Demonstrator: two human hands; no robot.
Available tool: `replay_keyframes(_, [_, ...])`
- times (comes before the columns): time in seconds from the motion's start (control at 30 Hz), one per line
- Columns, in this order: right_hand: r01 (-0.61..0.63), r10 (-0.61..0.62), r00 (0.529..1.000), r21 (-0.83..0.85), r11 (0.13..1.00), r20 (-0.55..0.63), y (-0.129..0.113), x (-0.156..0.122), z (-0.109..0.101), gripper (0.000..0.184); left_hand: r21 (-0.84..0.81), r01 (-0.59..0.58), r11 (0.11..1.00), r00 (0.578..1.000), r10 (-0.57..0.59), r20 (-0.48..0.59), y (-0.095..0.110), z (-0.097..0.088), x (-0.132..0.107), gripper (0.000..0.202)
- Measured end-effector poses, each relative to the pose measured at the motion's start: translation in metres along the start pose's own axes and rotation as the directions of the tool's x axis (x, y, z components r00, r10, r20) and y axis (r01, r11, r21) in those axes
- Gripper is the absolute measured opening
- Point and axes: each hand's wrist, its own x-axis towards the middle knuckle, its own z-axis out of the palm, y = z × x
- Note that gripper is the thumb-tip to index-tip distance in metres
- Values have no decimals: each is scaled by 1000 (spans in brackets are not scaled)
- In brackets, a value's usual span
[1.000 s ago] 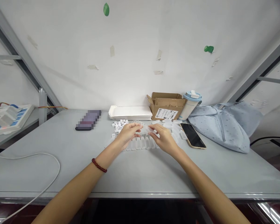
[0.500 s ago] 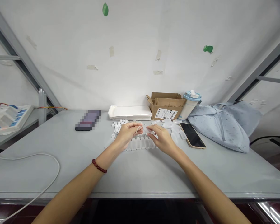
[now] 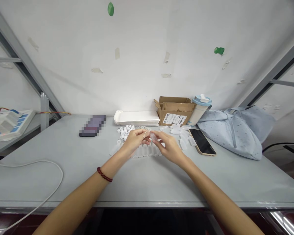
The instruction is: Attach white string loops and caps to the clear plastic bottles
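Observation:
My left hand (image 3: 134,141), with a dark red bead bracelet (image 3: 104,174) at the wrist, pinches a thin pale cord loop (image 3: 146,133). My right hand (image 3: 168,144) closes its fingertips around a small translucent plastic bottle (image 3: 153,137). Cord and bottle end meet between the fingertips of both hands, and the exact contact is hidden. Just below the hands lies a row of similar bottles (image 3: 145,151), partly covered by my fingers. White caps (image 3: 124,132) are heaped beyond my left hand. More loose bottles (image 3: 182,144) lie to the right of my right hand.
Along the wall stand a stack of white cartons (image 3: 137,118), an open cardboard box (image 3: 175,112) and a blue-lidded cup (image 3: 198,111). A phone (image 3: 203,142) and a pale blue cloth bag (image 3: 227,133) lie right. Another blurred-out phone (image 3: 88,130) and a white cable (image 3: 60,173) are left.
My right hand has moved slightly left, bringing the bottle up against the cord at my left fingertips. My left hand has hardly moved.

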Motion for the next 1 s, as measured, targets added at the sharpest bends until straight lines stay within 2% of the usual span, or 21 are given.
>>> replay_keyframes(0.13, [-77,78,997,85,993,-7,-3,1,0,34,182,-104,978,994,111,-25,5,5,-4,21])
replay_keyframes(0.27, [-185,181,983,204,961,37,-7,2,-1,34,346,-191,919,981,195,24,8,7,-7,20])
replay_keyframes(0.43, [-251,227,968,361,898,108,-7,2,1,34,540,-303,785,948,304,90,7,5,-9,22])
replay_keyframes(0.57, [-291,272,956,429,855,108,-10,2,2,32,658,-374,654,911,392,129,10,0,-11,20])
replay_keyframes(0.67, [-334,322,939,531,779,119,-13,3,2,30,715,-440,544,859,487,158,15,-4,-15,15])
replay_keyframes(0.73, [-367,356,923,613,700,145,-15,4,1,31,735,-523,431,811,516,275,19,-7,-18,22])
replay_keyframes(0.83, [-405,373,902,723,559,218,-18,4,0,34,737,-625,257,746,474,467,20,-9,-25,33])
replay_keyframes(0.93, [-438,351,888,780,447,298,-22,3,1,35,758,-627,179,736,457,500,18,-10,-37,40])
replay_keyframes(1.0, [-462,314,882,780,422,352,-26,2,4,34,777,-609,158,739,469,484,16,-13,-49,40])
